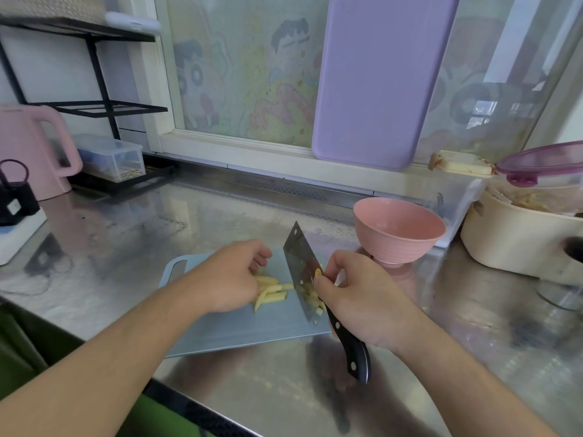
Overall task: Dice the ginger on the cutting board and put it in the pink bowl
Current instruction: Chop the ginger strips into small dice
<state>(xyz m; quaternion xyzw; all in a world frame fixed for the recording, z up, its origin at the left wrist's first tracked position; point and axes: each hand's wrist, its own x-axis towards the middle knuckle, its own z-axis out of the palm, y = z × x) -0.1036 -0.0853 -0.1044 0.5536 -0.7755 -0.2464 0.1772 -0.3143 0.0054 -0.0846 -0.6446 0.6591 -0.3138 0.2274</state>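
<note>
Nearest the camera the two forearms reached in from 6 o'clock over the steel worktop (126, 234), meeting above the blue cutting board (239, 326). Beyond the board, at about 1 o'clock from it and standing just off its far right corner, the pink bowl (399, 230) sat upright with nothing visible in it. The cleaver (299, 272) stood edge-down on the board, its blade running from 12 to 6 o'clock, with the right hand (362, 298) clenched around the black handle and thumb and forefinger pinching the blade near its heel. The left hand (235, 275) lay at 9 o'clock from the blade, fingers curled down and pressing the ginger sticks (271, 291) to hold them. Those sticks pointed roughly from 9 to 3 o'clock, so their long axis met the blade nearly square, which looked right for crosswise cuts; the right hand was the nearer one to the bowl. The ginger was pale yellow, peeled and moist-looking, cut into slim batons on the left of the blade, while small diced pieces (312, 299) lay at 3 o'clock of it, partly hidden by the right hand. By my judgement dicing was partway through, and none had gone to the bowl.
</note>
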